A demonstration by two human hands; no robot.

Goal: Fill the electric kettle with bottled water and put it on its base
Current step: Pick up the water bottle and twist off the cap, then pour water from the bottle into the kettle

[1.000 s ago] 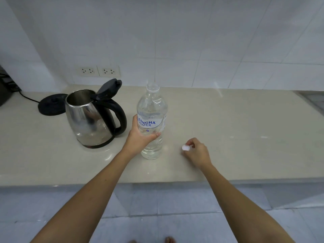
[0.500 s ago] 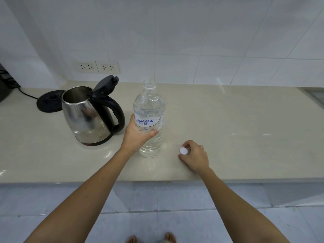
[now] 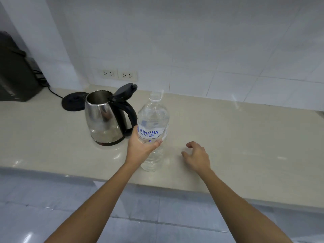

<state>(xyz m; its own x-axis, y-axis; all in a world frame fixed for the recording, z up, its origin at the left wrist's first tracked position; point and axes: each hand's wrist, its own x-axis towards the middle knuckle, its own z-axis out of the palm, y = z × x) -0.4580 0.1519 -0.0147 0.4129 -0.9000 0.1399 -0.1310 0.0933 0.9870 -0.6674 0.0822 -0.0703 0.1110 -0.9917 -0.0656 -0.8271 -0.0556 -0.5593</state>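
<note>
A steel electric kettle [image 3: 103,121] with a black handle stands on the beige counter [image 3: 245,137], its lid flipped open. Its round black base [image 3: 72,101] lies just behind it to the left. To the right of the kettle, a clear uncapped water bottle [image 3: 153,116] with a blue-lettered label stands upright, and my left hand [image 3: 140,148] is wrapped around its middle. My right hand [image 3: 197,156] hovers low over the counter right of the bottle, fingers loosely curled and apart, nothing visible in them. I cannot make out the white cap.
A black appliance [image 3: 15,76] stands at the far left, with a cord running to the kettle base. Two wall sockets [image 3: 119,74] sit in the tiled wall behind the kettle. The counter's front edge runs just below my hands.
My right hand has let go of the white cap and spread its fingers. The view has shifted, and the bottle stays in my left hand beside the kettle.
</note>
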